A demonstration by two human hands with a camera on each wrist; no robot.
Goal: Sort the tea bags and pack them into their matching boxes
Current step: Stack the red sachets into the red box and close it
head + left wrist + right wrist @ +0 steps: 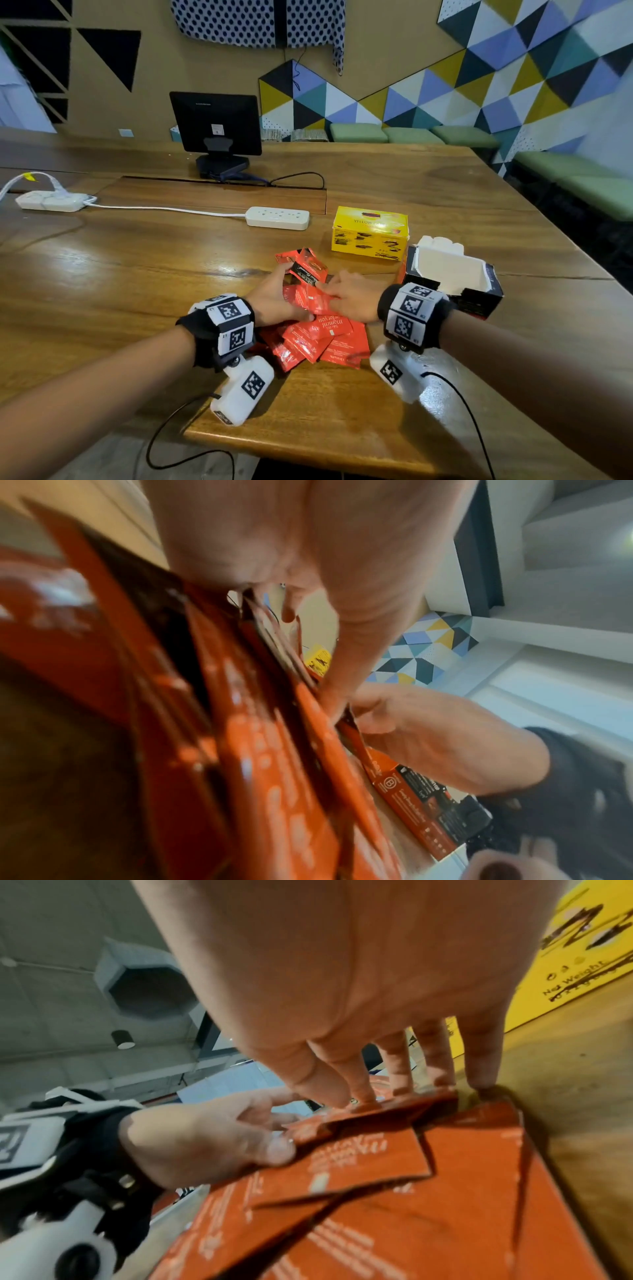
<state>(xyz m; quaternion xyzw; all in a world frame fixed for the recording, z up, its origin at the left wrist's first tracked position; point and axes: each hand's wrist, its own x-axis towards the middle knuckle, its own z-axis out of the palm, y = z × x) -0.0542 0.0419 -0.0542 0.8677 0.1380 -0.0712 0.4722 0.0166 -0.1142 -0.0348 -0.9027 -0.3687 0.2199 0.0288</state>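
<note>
Wrist-worn cameras fill the near edge of the head view; beyond them both hands work a pile of red tea bags (318,337) on the table (137,274). Left hand (270,298) has its grip closed on a small stack at the pile's far side; right hand (352,294) rests flat on the pile, its grip open. Black box (479,294) stands open just right of the pile, yellow box (370,233) shut beyond it.

From the left wrist, the held sachets (274,647) look fanned, barely pinched; they could slip.

From the right wrist, fingertips (400,1088) press slick overlapping sachets; these could skid toward the yellow box
</note>
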